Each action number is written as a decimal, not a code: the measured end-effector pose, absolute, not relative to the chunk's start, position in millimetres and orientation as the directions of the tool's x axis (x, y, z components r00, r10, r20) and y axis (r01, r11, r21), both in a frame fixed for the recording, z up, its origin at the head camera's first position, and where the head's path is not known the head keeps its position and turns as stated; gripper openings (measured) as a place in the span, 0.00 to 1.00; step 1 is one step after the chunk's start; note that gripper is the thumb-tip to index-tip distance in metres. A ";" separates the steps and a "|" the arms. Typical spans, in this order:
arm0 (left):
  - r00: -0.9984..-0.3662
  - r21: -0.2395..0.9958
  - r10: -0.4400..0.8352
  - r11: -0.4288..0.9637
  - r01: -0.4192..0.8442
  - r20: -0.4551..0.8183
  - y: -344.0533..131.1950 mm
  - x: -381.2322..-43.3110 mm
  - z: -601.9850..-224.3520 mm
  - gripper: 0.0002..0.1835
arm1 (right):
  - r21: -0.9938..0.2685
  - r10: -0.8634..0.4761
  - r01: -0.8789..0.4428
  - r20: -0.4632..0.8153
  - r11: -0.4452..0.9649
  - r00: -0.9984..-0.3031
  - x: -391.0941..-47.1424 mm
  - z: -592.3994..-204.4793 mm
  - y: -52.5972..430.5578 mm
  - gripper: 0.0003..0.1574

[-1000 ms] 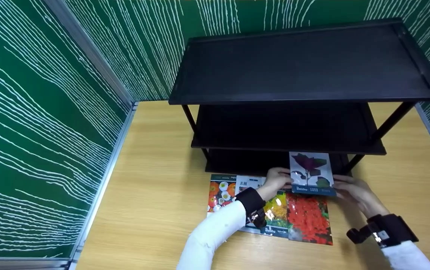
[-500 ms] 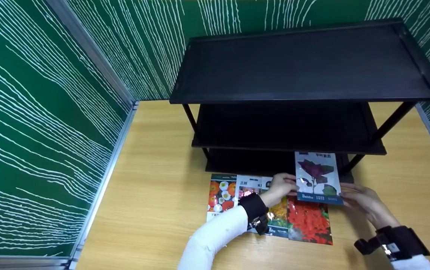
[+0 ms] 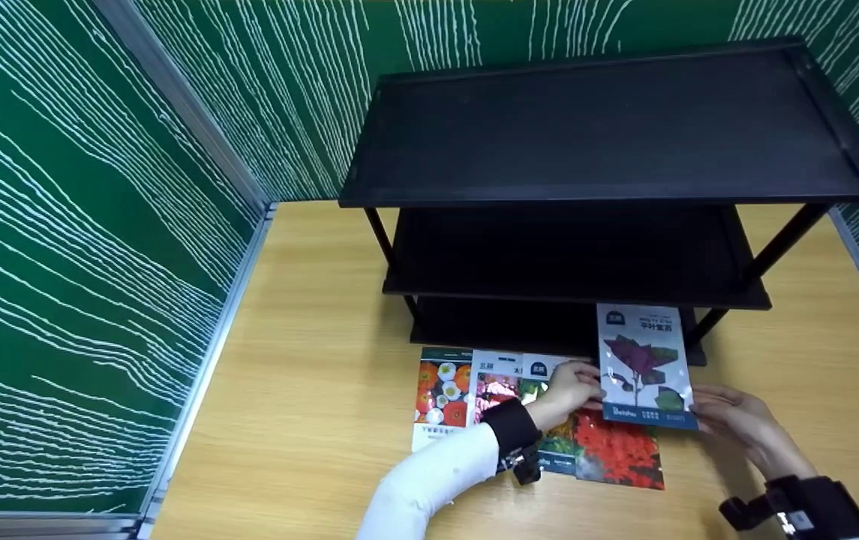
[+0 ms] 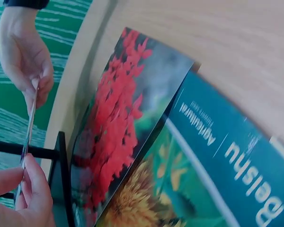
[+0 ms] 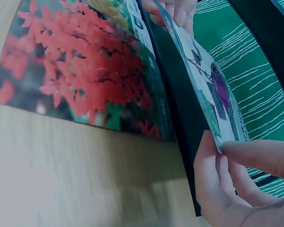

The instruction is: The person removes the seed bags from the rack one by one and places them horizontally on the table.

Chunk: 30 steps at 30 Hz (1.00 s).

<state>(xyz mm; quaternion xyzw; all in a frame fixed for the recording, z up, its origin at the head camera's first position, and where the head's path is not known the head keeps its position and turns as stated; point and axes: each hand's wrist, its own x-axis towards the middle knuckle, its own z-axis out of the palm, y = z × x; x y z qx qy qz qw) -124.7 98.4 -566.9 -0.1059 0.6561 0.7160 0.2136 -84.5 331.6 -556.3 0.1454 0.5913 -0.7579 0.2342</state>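
A seed packet with a purple-leaved plant (image 3: 643, 364) and a blue bottom band is held up between both hands, in front of the lowest shelf. My left hand (image 3: 568, 390) pinches its left edge between thumb and fingers. On the opposite edge, my right hand (image 3: 744, 427) pinches near the lower corner, as the right wrist view shows closely. Below lies a packet with red flowers (image 3: 619, 450), partly covered by the held one. To its left, a yellow-flower packet (image 3: 557, 439) is partly hidden by my left hand and wrist.
A black three-tier shelf (image 3: 609, 135) stands behind the packets, its bottom tier (image 3: 497, 322) low and close to them. Further left in the row lie a pink-flower packet (image 3: 497, 386) and an orange-and-white flower packet (image 3: 444, 394). Green patterned panels (image 3: 84, 285) border the wooden table (image 3: 301, 375).
Both hands have drawn the purple-leaf packet toward the person and slightly right, out from under the middle shelf's edge. More of its printed top shows now. The row of packets stays put.
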 end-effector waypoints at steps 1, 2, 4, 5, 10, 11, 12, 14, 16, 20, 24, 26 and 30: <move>-0.885 0.893 0.168 -0.047 -0.448 -0.435 98.4 -123.5 -567.8 0.15 | -0.828 -0.188 0.525 -0.494 -0.198 -0.849 -83.6 -557.5 331.8 0.14; -0.883 0.892 0.172 -0.041 -0.450 -0.437 98.4 -122.2 -568.7 0.15 | -0.827 -0.188 0.525 -0.493 -0.202 -0.849 -82.6 -558.7 331.9 0.15; -0.878 0.889 0.180 -0.040 -0.456 -0.443 98.6 -119.8 -570.1 0.15 | -0.825 -0.189 0.530 -0.498 -0.196 -0.846 -80.4 -560.3 332.7 0.15; -0.877 0.887 0.183 -0.043 -0.459 -0.445 98.9 -118.6 -570.6 0.15 | -0.825 -0.187 0.534 -0.503 -0.187 -0.844 -79.3 -560.8 333.0 0.14; -0.875 0.890 0.199 -0.030 -0.455 -0.441 100.2 -111.5 -572.8 0.14 | -0.814 -0.202 0.558 -0.527 -0.158 -0.826 -74.3 -564.2 336.1 0.13; -0.876 0.892 0.202 -0.022 -0.451 -0.438 100.4 -109.9 -573.5 0.14 | -0.815 -0.208 0.559 -0.527 -0.153 -0.824 -73.3 -565.3 336.4 0.13; -0.877 0.894 0.204 -0.016 -0.448 -0.436 100.5 -108.3 -573.8 0.14 | -0.815 -0.209 0.560 -0.528 -0.147 -0.823 -72.7 -566.5 336.9 0.14; -0.879 0.896 0.202 -0.011 -0.443 -0.432 101.1 -105.1 -574.4 0.14 | -0.817 -0.208 0.565 -0.537 -0.110 -0.817 -71.6 -567.8 338.0 0.13; -0.880 0.898 0.203 -0.007 -0.440 -0.430 101.7 -102.3 -575.4 0.14 | -0.820 -0.207 0.568 -0.545 -0.071 -0.813 -70.5 -568.7 339.2 0.11; -0.880 0.900 0.210 0.006 -0.435 -0.427 103.0 -97.6 -578.3 0.13 | -0.821 -0.208 0.570 -0.555 -0.017 -0.805 -68.1 -570.3 342.2 0.09; -0.878 0.899 0.210 0.015 -0.438 -0.431 105.6 -93.2 -582.5 0.13 | -0.816 -0.223 0.576 -0.569 0.037 -0.792 -66.3 -572.2 345.5 0.08; -0.877 0.897 0.201 0.026 -0.440 -0.436 107.3 -91.2 -583.7 0.13 | -0.814 -0.229 0.577 -0.576 0.072 -0.785 -65.4 -572.6 346.8 0.07; -0.879 0.895 0.169 0.054 -0.443 -0.445 110.1 -87.8 -585.7 0.14 | -0.802 -0.221 0.581 -0.597 0.140 -0.771 -63.5 -572.5 347.7 0.11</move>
